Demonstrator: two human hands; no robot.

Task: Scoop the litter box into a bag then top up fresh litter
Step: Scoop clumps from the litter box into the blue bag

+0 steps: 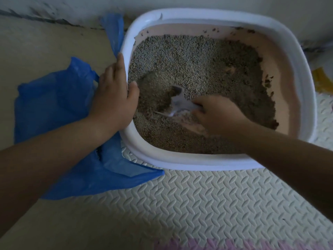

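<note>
1. The litter box looks like smooth moulded plastic: a white rim with a soft sheen, and matt pinkish inner walls.
2. Inside the litter box, the litter is coarse and granular, grey-tan, with darker clumps stuck to the walls.
3. In the litter, the scoop looks like pale, smooth plastic; it is blurred.
4. Left of the litter box, the bag is thin blue plastic film, crinkled and slightly translucent.
5. Under the litter box, the mat appears to be cream foam, matt, embossed with a woven-leaf texture.
</note>
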